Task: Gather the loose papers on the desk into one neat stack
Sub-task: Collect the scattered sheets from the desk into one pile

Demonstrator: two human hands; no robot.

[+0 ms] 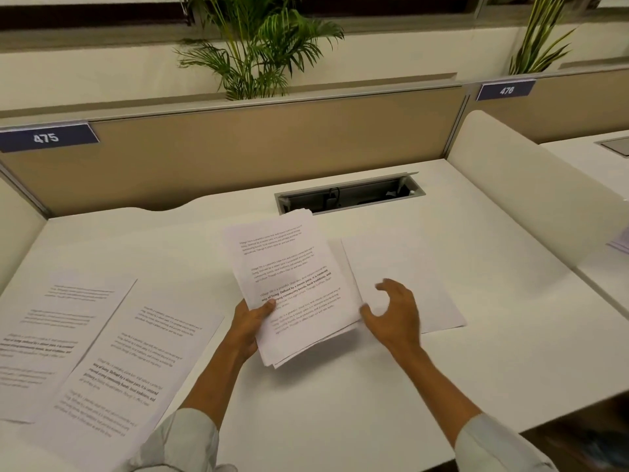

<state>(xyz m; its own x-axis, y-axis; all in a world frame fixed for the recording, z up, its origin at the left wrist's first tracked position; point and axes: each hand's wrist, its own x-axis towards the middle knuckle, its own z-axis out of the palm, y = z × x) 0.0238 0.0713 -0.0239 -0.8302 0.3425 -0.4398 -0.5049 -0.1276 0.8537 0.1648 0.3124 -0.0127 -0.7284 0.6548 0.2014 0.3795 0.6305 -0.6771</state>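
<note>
My left hand [250, 327] grips a bundle of several printed sheets [292, 284] by its lower left edge, thumb on top, holding it tilted just above the white desk [340, 396]. My right hand [394, 315] hovers open with spread fingers just right of the bundle, over a blank sheet [408, 267] that lies flat on the desk. Two more printed sheets lie at the left: one [115, 362] overlapping another [44, 335] near the desk's left edge.
An open cable tray [350, 194] is sunk into the desk behind the bundle. A tan partition [238, 151] closes the back and a white side divider [517, 185] the right. More paper [621, 241] shows on the neighbouring desk. Plants stand behind the partition.
</note>
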